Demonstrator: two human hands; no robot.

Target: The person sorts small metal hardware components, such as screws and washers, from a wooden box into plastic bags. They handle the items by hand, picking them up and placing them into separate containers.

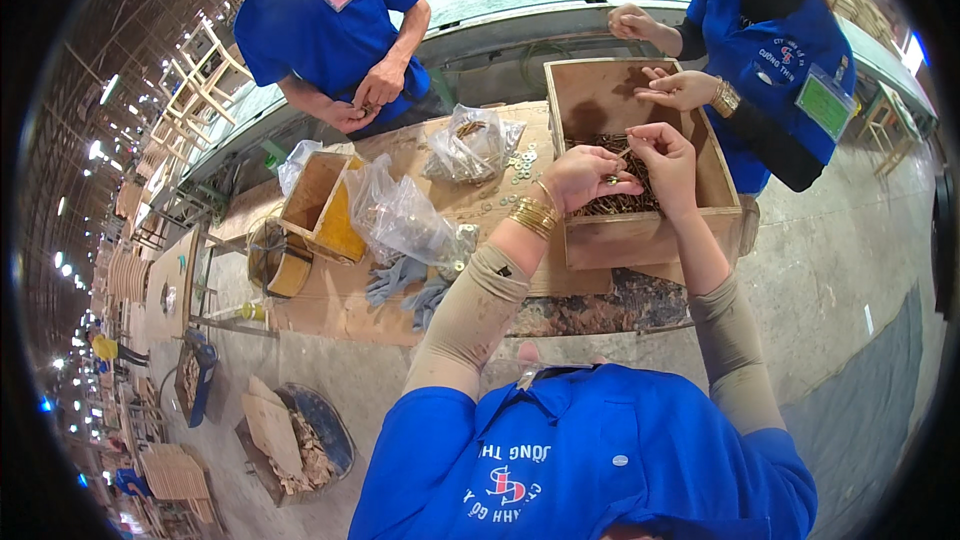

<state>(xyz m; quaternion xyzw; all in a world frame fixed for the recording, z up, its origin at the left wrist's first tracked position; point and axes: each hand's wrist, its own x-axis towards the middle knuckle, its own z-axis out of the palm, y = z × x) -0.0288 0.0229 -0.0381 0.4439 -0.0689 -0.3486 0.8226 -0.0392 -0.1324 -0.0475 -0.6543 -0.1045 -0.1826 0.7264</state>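
Both of my hands are over a wooden box [655, 248] holding a heap of thin brass-coloured bolts [615, 204]. My left hand [592, 178], with gold bangles at the wrist, is curled closed around something small and shiny that the fingers mostly hide. Beside it, my right hand [664, 162] pinches a thin bolt [623, 152] between thumb and fingertips, close to the left fingers. Loose washers [520, 167] lie on the table to the left of the box.
On the worktable [330, 308] are clear plastic bags [398, 208] of hardware, a smaller wooden box [318, 190] and grey gloves [398, 280]. Across it, one co-worker [335, 30] handles small pieces; another [765, 60] reaches toward the bolt box. A scrap bin [335, 430] stands on the floor.
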